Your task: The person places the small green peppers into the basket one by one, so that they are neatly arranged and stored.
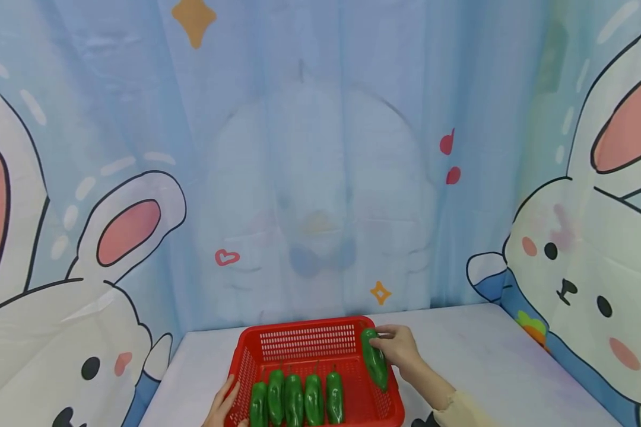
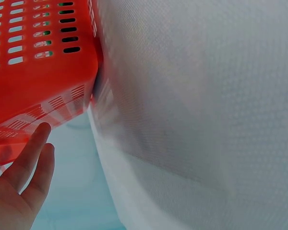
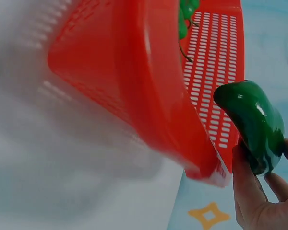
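Note:
In the head view, my right hand (image 1: pixel 399 349) pinches a glossy green pepper (image 1: pixel 374 362) between thumb and fingers. It holds this pepper over the right side of a red plastic basket (image 1: pixel 312 323). The right wrist view shows the same pepper (image 3: pixel 252 117) raised by the basket's rim (image 3: pixel 156 91). Several more green peppers (image 1: pixel 294 398) lie side by side in the basket, stems pointing to the back. My left hand (image 1: pixel 221 406) holds the basket's left edge, thumb on the inner side. Its fingers (image 2: pixel 33 165) lie along the outer wall in the left wrist view.
The basket stands on a white table (image 1: pixel 459 338) with slotted walls all round. Behind the table hangs a blue curtain (image 1: pixel 310 148) printed with rabbits. A small dark shape (image 1: pixel 426 421) shows at the front, beside my right sleeve (image 1: pixel 462 412).

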Demonstrator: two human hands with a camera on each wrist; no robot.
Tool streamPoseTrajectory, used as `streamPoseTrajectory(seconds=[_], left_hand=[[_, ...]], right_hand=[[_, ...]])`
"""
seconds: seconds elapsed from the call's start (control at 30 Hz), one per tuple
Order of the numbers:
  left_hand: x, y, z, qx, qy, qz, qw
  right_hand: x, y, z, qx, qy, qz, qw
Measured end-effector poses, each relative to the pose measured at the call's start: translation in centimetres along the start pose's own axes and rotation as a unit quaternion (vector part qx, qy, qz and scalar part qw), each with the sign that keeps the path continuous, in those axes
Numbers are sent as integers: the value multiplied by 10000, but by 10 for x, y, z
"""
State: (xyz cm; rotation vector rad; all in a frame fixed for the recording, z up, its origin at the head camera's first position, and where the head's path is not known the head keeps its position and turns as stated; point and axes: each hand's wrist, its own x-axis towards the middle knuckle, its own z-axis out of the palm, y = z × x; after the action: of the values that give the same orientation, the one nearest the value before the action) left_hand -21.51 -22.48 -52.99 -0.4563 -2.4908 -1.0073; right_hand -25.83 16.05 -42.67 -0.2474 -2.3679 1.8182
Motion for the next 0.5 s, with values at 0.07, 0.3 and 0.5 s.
streamPoseTrajectory(seconds=[0.07, 0.3, 0.5], left_hand=[[0, 1, -1, -66, -114, -71, 9999], [1, 6, -5, -287, -507, -569, 9967], [4, 9, -6, -245, -583, -754, 9951]], right_hand=[[-1, 1, 4, -49, -29, 11, 10000], [-3, 3, 13, -157, -114, 91, 9998], [-3, 5, 21, -349, -182, 45, 9992]])
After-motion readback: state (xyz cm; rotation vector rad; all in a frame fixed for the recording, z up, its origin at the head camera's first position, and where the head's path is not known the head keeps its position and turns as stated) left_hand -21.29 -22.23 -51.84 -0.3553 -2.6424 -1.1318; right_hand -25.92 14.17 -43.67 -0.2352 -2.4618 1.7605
